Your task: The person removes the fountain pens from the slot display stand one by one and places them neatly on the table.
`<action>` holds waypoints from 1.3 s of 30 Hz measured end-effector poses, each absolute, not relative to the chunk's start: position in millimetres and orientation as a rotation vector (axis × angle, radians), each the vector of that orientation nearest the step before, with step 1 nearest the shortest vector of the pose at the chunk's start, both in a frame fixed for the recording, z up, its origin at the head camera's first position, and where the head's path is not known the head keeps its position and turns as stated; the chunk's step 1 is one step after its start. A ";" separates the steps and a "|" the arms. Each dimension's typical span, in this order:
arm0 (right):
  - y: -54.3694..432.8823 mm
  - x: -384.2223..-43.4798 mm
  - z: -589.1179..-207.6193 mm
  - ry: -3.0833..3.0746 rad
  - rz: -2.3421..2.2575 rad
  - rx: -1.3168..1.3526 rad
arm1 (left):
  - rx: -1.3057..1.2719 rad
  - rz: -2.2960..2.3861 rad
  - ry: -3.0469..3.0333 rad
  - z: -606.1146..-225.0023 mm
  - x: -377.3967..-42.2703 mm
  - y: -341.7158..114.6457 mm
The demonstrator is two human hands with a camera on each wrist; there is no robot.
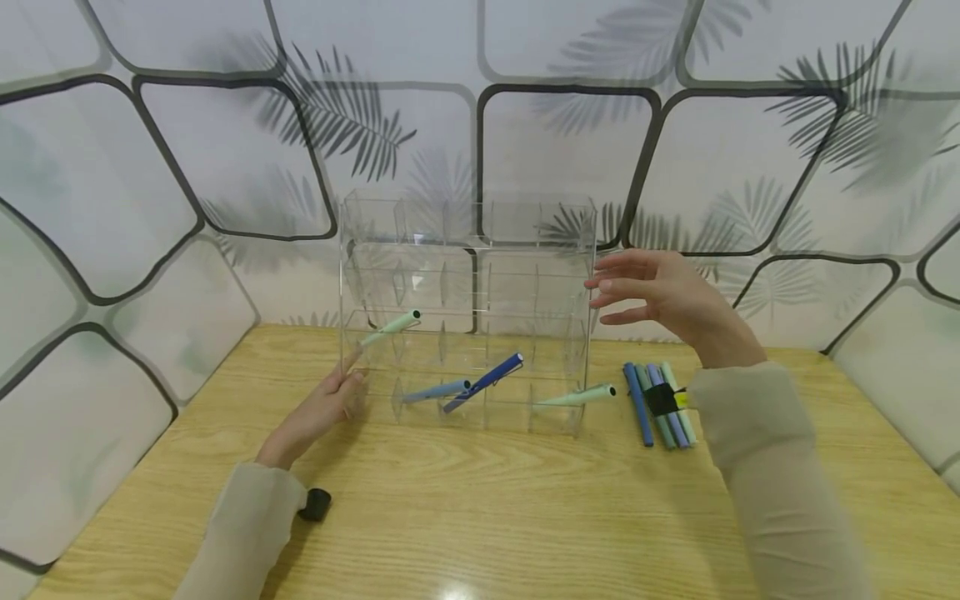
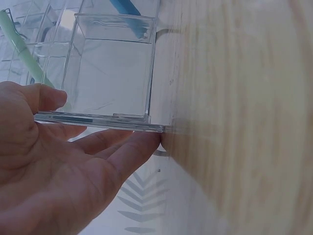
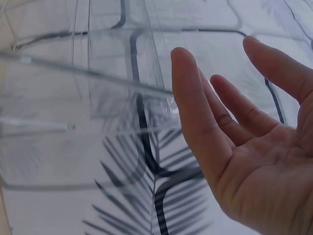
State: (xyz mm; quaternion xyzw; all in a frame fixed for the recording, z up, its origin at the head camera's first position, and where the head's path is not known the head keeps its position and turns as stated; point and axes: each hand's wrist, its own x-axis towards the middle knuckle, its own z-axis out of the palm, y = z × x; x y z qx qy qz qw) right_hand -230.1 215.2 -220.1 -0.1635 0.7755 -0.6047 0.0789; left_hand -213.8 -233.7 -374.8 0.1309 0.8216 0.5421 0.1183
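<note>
A clear acrylic pen rack (image 1: 465, 417) with rows of compartments stands upright on the table. My left hand (image 1: 330, 400) holds its lower left side panel, thumb on the compartment side and fingers behind, as the left wrist view shows. Just above that hand a light green pen (image 1: 390, 327) leans in a compartment. Along the bottom row lean a grey-blue pen (image 1: 438, 391), a dark blue pen (image 1: 487, 382) and another light green pen (image 1: 577, 396). My right hand (image 1: 660, 292) is raised at the rack's upper right edge, fingers spread and nothing in them.
Several pens lie side by side on the table right of the rack, among them a blue pen (image 1: 639, 404); a black wrist camera (image 1: 662, 400) partly covers the others. A patterned curtain (image 1: 420, 125) hangs close behind the rack. The wooden table (image 1: 465, 508) extends toward me.
</note>
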 end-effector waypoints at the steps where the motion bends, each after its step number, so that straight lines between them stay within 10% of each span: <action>1: 211.2 -229.5 -219.8 2.316 -1.808 -0.506 | 0.381 1.583 2.407 -374.9 -213.8 -233.9; 39: 121.6 -236.5 -236.5 2.164 -1.794 -0.587 | 0.371 1.561 2.422 -375.8 -213.5 -234.6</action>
